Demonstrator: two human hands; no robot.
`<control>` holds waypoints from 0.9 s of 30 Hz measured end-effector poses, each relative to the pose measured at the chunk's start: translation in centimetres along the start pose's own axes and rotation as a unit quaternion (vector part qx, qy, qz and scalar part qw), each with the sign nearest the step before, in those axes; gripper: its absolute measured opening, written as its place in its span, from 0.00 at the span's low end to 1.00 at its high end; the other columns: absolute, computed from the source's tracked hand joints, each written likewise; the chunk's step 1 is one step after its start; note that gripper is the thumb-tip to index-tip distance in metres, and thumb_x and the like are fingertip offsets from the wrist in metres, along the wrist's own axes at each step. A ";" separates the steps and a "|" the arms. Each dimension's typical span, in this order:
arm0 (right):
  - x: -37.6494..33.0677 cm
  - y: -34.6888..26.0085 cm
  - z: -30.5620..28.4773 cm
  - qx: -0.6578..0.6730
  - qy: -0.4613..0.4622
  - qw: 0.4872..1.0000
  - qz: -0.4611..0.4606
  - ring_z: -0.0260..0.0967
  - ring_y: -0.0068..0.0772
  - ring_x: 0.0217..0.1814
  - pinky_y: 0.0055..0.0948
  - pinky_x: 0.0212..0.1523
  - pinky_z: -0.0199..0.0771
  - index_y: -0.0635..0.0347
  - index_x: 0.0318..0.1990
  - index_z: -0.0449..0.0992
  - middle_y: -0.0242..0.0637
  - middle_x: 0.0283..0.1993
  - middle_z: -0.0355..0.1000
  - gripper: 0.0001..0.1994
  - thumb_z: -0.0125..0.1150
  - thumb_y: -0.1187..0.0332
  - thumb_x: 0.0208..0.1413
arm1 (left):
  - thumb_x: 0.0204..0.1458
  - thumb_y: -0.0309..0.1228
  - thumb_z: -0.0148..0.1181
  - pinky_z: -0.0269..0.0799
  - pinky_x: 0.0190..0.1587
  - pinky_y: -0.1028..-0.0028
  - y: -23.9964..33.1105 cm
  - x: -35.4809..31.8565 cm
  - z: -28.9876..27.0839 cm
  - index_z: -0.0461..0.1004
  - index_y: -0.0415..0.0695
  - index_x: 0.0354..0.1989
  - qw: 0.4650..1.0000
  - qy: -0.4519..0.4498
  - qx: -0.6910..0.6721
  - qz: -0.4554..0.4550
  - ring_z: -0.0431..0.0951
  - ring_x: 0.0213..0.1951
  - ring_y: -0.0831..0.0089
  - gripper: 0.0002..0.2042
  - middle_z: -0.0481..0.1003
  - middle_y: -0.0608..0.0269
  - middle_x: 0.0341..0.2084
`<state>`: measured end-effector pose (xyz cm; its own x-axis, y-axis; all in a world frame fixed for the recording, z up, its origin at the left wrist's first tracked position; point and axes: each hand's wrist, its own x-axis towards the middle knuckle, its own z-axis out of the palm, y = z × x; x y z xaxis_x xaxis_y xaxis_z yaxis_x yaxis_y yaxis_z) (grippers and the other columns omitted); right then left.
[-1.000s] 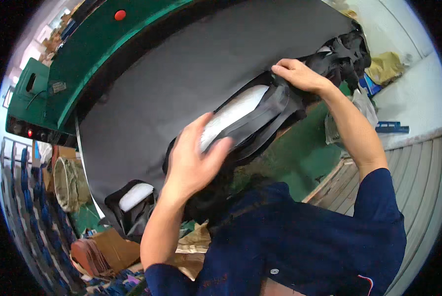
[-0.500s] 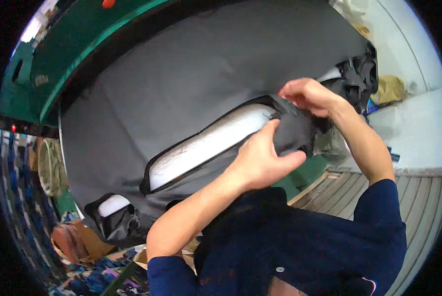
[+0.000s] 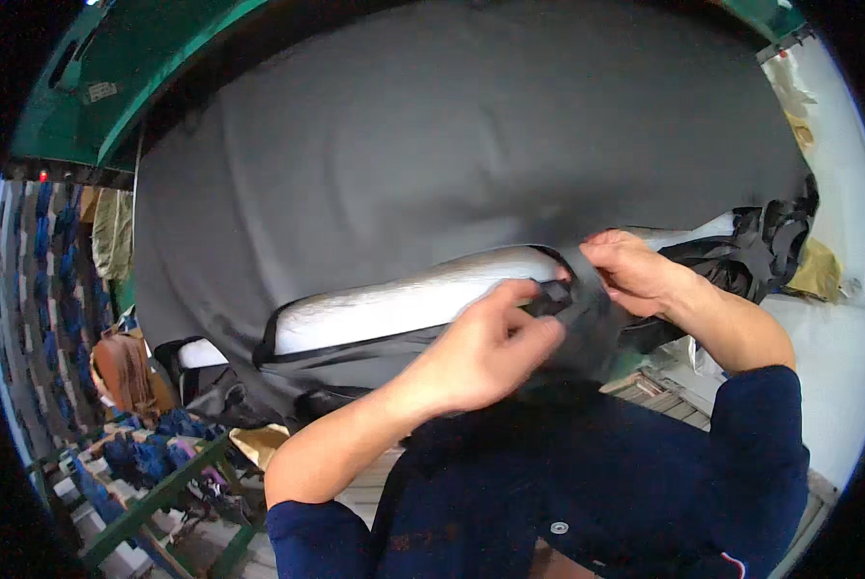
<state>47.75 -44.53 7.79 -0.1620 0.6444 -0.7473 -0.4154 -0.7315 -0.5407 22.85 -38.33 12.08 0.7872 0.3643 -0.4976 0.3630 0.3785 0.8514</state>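
A large sheet of smooth dark grey material [image 3: 432,125] is spread in front of me and hangs down at its near edge. A long cut-out in it bares a white surface [image 3: 374,309]. My right hand [image 3: 640,275] is closed round the band of sheet at the cut-out's right end; some fingertips show inside the opening. Just left of it, my left hand [image 3: 495,347] has its index finger and thumb bent about a dark fold of the same sheet, slightly blurred. Its other fingers are mostly hidden.
Bunched black strips [image 3: 775,246] hang at the sheet's right end, by a yellowish crumpled piece [image 3: 818,273]. Left are a brown rounded object [image 3: 123,372] and a green frame [image 3: 157,497] with blue scraps. A green machine beam [image 3: 172,48] spans the far side.
My left hand has gone from spread fingers to a bent grip at the cut-out's end. My right hand stays on the band. The view has shifted, and the sheet's near part looks more folded.
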 end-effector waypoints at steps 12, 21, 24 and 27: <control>0.5 0.0 2.1 0.056 -0.060 0.995 -0.062 0.58 0.13 0.24 0.16 0.18 0.50 0.59 0.43 0.76 0.24 0.29 0.70 0.07 0.58 0.67 0.62 | 0.57 0.28 0.55 0.66 0.30 0.77 1.3 4.9 2.4 0.77 0.33 0.36 0.942 0.317 -0.106 -0.035 0.70 0.25 0.79 0.09 0.78 0.63 0.27; 1.0 0.9 1.7 0.148 -0.059 0.982 -0.098 0.67 0.20 0.26 0.19 0.21 0.60 0.59 0.44 0.74 0.33 0.35 0.75 0.07 0.52 0.69 0.65 | 0.56 0.20 0.52 0.70 0.35 0.73 -1.5 7.4 2.9 0.72 0.38 0.42 0.862 0.356 -0.350 0.090 0.74 0.33 0.73 0.07 0.76 0.62 0.36; 1.0 0.9 1.8 0.168 -0.038 0.980 -0.101 0.70 0.22 0.25 0.18 0.19 0.62 0.61 0.44 0.74 0.36 0.37 0.77 0.08 0.51 0.69 0.65 | 0.57 0.19 0.52 0.69 0.35 0.75 -0.8 7.5 4.0 0.71 0.40 0.46 0.850 0.357 -0.377 0.084 0.74 0.35 0.75 0.10 0.76 0.63 0.39; 1.0 0.9 1.8 0.158 -0.060 0.980 -0.106 0.70 0.21 0.24 0.18 0.18 0.61 0.61 0.44 0.74 0.37 0.36 0.78 0.08 0.51 0.68 0.66 | 0.57 0.18 0.50 0.69 0.34 0.77 -1.5 7.3 3.2 0.71 0.41 0.47 0.862 0.346 -0.362 0.083 0.74 0.34 0.77 0.11 0.75 0.63 0.39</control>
<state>45.65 -44.11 7.24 -0.1379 0.8095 -0.5707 -0.7040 -0.4854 -0.5184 29.61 -38.95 7.67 0.2223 0.7893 -0.5723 -0.3289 0.6133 0.7181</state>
